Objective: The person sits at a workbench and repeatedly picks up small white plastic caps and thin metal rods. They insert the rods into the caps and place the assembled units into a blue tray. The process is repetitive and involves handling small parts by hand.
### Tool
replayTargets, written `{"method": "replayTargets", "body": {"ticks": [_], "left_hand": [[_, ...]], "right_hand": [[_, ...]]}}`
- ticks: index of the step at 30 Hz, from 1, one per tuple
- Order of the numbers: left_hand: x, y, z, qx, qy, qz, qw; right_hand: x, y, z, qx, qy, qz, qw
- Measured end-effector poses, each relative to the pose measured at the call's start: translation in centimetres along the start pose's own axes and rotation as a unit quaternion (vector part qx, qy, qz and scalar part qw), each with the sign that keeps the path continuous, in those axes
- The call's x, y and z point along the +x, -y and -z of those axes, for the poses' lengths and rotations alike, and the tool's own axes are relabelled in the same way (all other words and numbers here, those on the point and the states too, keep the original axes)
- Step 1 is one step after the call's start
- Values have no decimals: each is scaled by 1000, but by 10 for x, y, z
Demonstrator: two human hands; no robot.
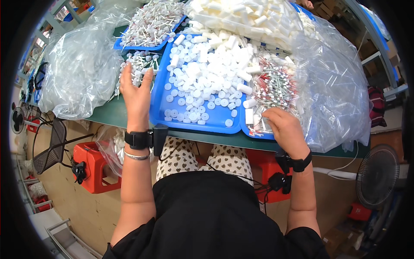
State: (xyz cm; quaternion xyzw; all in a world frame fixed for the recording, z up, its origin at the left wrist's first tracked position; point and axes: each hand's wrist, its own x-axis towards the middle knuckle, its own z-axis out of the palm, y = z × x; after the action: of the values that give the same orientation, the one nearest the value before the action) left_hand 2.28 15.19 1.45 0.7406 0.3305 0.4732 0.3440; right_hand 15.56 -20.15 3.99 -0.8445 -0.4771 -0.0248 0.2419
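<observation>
My left hand [138, 97] is raised at the left rim of a blue tray [161, 108], thumb and fingers spread, with nothing visible between them. Just beyond it, on the table, lies a heap of small white-stemmed parts with round grey heads [140, 64]. Translucent white discs [189, 97] fill the middle of the tray, and white foam-like cylinders [217, 45] are piled toward its back. My right hand [284, 129] hovers over the front of a second blue tray [261, 135], fingertips pinched together. What they hold, if anything, cannot be made out. Thin metal pins with red and white ends [276, 84] lie beyond it.
A blue tray of stemmed parts [151, 23] stands at the back left. A large bag of white cylinders [248, 17] lies behind. Crumpled clear plastic bags [79, 73] flank both sides of the green table [108, 113]. A red stool [92, 168] and a fan [377, 175] stand below.
</observation>
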Motion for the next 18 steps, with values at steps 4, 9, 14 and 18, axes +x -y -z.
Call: {"method": "replayTargets", "body": {"ticks": [4,9,14,18], "left_hand": [[-22,-10,-6,51,124,-137,981],[-100,-41,-35,-28,441,-174,880],[-105,-49,-54,37,520,-129,844],[-96,-51,-61,22,556,-117,822]], "right_hand": [[4,-5,-5,-43,11,38,998],[9,6,-1,-30,24,51,998],[11,3,2,-17,53,67,996],[12,-3,2,-18,55,90,994]]}}
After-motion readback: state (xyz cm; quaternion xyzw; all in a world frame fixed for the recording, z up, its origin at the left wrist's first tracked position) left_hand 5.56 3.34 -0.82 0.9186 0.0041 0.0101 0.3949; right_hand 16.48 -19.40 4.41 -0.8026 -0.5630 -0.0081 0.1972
